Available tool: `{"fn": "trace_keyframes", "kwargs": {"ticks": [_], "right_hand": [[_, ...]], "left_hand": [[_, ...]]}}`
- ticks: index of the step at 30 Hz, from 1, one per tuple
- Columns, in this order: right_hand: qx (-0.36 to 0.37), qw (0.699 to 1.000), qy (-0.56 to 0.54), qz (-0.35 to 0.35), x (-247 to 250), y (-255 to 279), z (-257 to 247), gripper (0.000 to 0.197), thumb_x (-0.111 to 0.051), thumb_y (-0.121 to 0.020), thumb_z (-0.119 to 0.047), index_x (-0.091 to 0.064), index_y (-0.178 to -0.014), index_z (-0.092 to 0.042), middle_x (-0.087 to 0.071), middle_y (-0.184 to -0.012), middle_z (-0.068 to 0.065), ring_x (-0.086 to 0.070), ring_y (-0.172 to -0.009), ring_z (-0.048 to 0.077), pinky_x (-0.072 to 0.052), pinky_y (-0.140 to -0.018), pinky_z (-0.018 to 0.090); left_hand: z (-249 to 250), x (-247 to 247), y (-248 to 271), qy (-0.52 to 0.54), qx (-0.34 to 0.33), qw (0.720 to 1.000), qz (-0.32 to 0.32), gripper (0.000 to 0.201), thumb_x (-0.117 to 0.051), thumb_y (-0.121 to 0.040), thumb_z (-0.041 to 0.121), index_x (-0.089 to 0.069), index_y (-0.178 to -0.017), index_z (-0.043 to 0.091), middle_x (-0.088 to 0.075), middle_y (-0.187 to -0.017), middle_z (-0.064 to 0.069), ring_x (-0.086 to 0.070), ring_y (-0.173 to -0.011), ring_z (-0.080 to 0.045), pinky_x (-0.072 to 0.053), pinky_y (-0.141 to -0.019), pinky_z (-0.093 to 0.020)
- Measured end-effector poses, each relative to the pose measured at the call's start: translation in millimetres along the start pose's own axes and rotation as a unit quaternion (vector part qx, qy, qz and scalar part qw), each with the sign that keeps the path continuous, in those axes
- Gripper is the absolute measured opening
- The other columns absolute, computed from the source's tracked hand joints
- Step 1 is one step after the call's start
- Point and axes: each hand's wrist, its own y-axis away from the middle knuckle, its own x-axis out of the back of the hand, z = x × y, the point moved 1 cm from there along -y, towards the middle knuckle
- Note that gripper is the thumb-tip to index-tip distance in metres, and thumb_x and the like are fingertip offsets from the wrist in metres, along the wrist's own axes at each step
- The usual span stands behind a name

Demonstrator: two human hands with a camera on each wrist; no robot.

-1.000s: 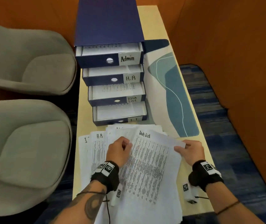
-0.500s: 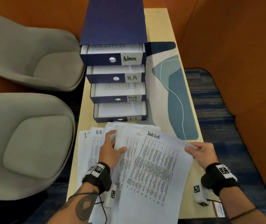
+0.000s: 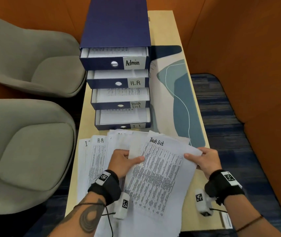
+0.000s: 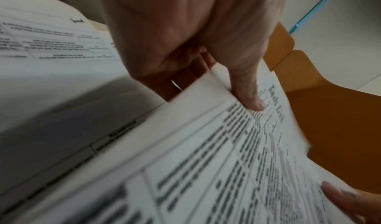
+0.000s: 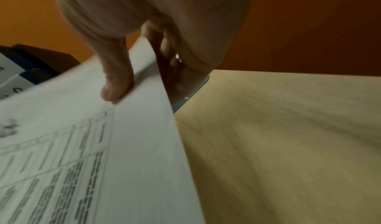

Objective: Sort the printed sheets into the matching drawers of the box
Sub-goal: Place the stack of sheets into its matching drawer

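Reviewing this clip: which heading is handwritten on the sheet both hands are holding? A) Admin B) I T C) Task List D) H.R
C: the sheet pinched between the left hand and the right hand reads "Task List" at its top, matching the label on the third drawer down.

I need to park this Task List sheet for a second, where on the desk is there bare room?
Free: the desk mat right of the drawer box, and the bare wood strip along its right edge. Crowded: the near end, where spread sheets run from the left edge to your right hand.
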Motion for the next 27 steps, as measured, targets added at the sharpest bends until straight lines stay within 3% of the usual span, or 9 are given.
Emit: {"fn": "trace_keyframes", "kwargs": {"ticks": [4,7,11,14,18,20,23,25,27], "right_hand": [[0.029,0.997,0.021,0.061,12,3,15,0.009,-0.085,-0.079,-0.005,-0.081,-0.085,-0.009,-0.078,-0.077,0.009,-0.073,-0.076,0.033,-0.061,-0.075,0.044],[0.029,0.999,0.013,0.037,39,13,15,0.012,-0.077,-0.086,0.000,-0.080,-0.096,-0.006,-0.079,-0.086,0.013,-0.074,-0.085,0.036,-0.060,-0.082,0.045],[0.026,0.999,0.008,-0.024,61,24,2,0.008,-0.078,-0.082,0.002,-0.075,-0.089,0.003,-0.076,-0.086,0.021,-0.074,-0.083,0.040,-0.060,-0.080,0.049],[0.033,0.999,-0.008,-0.012,55,21,-4,0.017,-0.084,-0.073,0.003,-0.071,-0.081,0.009,-0.075,-0.081,0.023,-0.075,-0.074,0.036,-0.059,-0.075,0.043],[0.047,0.998,-0.006,-0.043,27,14,-9,0.010,-0.084,-0.075,0.003,-0.077,-0.082,0.004,-0.077,-0.082,0.021,-0.074,-0.077,0.036,-0.060,-0.077,0.042],[0.050,0.997,-0.002,-0.058,14,9,-10,0.008,-0.082,-0.078,0.004,-0.079,-0.084,0.000,-0.078,-0.085,0.019,-0.074,-0.080,0.035,-0.061,-0.080,0.044],[0.037,0.997,-0.004,-0.075,3,6,-13,0.008,-0.077,-0.084,0.005,-0.078,-0.088,-0.002,-0.079,-0.085,0.016,-0.074,-0.081,0.031,-0.064,-0.075,0.039],[0.024,0.995,-0.010,-0.092,2,6,-14,0.007,-0.073,-0.088,0.005,-0.076,-0.092,0.002,-0.079,-0.087,0.017,-0.076,-0.082,0.032,-0.065,-0.070,0.032],[0.016,0.994,-0.013,-0.107,3,6,-15,0.009,-0.070,-0.091,0.005,-0.074,-0.098,0.005,-0.079,-0.091,0.019,-0.077,-0.086,0.033,-0.064,-0.070,0.030]], "left_hand": [[-13,13,-13,-0.022,0.018,0.998,0.052,0.043,-0.085,-0.082,0.045,-0.070,-0.069,0.006,-0.069,-0.071,-0.004,-0.065,-0.065,-0.018,-0.050,-0.068,-0.028],[-23,25,-19,-0.028,0.023,0.996,0.076,0.060,-0.081,-0.076,0.064,-0.073,-0.074,0.004,-0.071,-0.075,-0.004,-0.063,-0.069,-0.017,-0.052,-0.073,-0.032],[-14,31,-16,-0.025,-0.008,0.997,0.072,0.016,-0.084,-0.087,0.028,-0.081,-0.098,0.017,-0.081,-0.095,0.004,-0.077,-0.091,-0.021,-0.061,-0.093,-0.047],[-3,22,-10,-0.049,-0.077,0.994,0.055,0.059,-0.077,-0.092,0.014,-0.053,-0.139,0.040,-0.076,-0.109,0.013,-0.072,-0.100,-0.003,-0.061,-0.088,-0.028],[12,6,-1,-0.124,-0.158,0.980,0.001,0.063,-0.058,-0.104,0.012,-0.040,-0.137,0.064,-0.077,-0.104,0.008,-0.075,-0.084,-0.013,-0.063,-0.074,-0.027],[16,5,0,-0.126,-0.167,0.978,0.001,0.068,-0.052,-0.106,0.012,-0.035,-0.142,0.066,-0.078,-0.100,-0.001,-0.075,-0.080,-0.022,-0.064,-0.073,-0.034],[20,8,3,-0.132,-0.185,0.974,0.018,0.063,-0.046,-0.108,0.012,-0.039,-0.140,0.066,-0.077,-0.098,0.003,-0.073,-0.076,-0.013,-0.059,-0.065,-0.023],[20,11,6,-0.116,-0.184,0.975,0.047,0.062,-0.045,-0.109,0.015,-0.034,-0.145,0.064,-0.075,-0.095,0.000,-0.072,-0.073,-0.020,-0.062,-0.066,-0.033],[16,16,6,-0.125,-0.186,0.969,0.105,0.063,-0.046,-0.109,0.019,-0.028,-0.149,0.064,-0.061,-0.080,0.003,-0.062,-0.062,-0.020,-0.057,-0.065,-0.029]]}}
